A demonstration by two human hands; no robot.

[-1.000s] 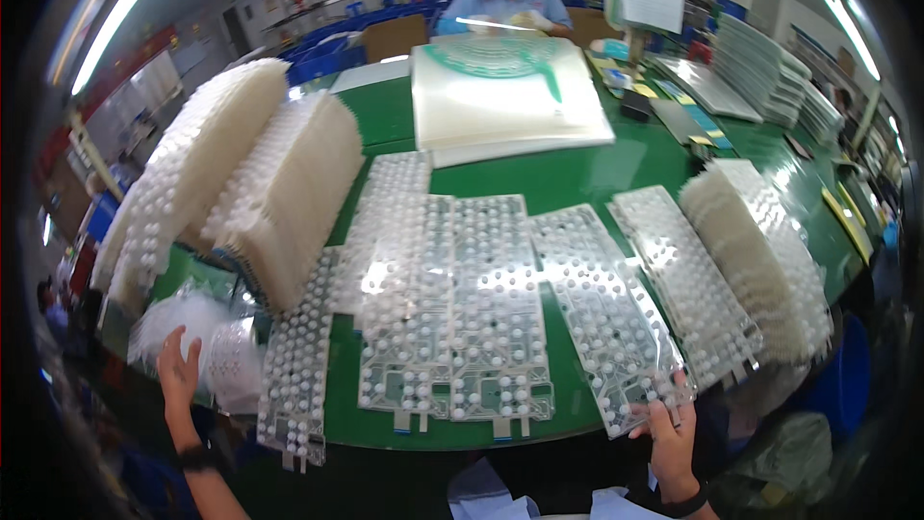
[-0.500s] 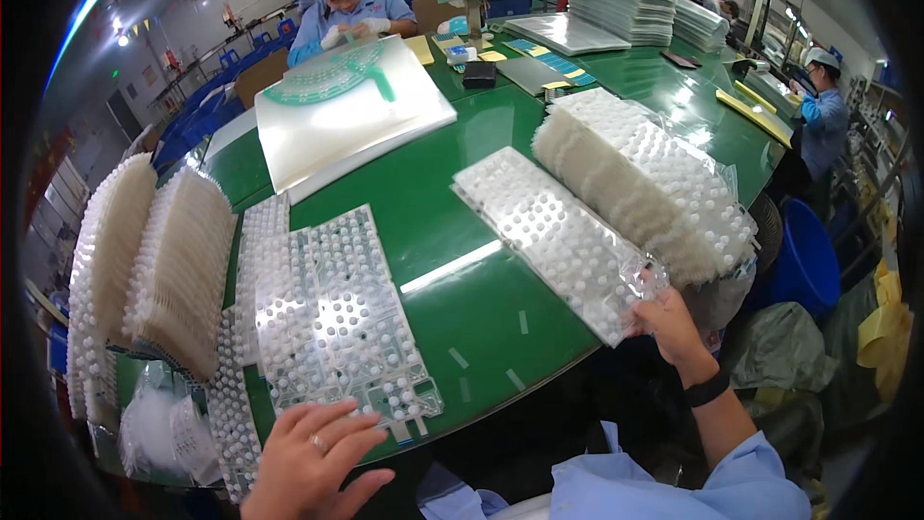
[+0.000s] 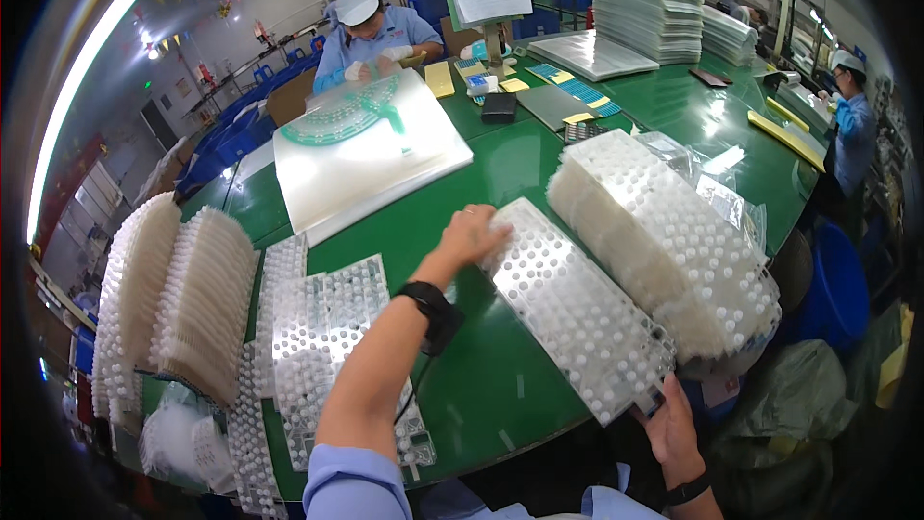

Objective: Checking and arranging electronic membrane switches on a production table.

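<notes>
Left hand (image 3: 474,233) has reached across — both hands now gripping clear blister tray (image 3: 577,313), right hand (image 3: 671,421) near end.

Clear blister tray (image 3: 577,313) dotted with white bumps, centre right; glossy green table (image 3: 481,385) beneath; black wristband (image 3: 433,308); light blue sleeve (image 3: 351,486), lower centre.

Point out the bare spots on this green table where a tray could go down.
Bare green table lies between the flat trays and the blister sheet held by the left hand and right hand. Another patch lies right of the white sheet pile. The left edge is crowded with tray stacks.
</notes>
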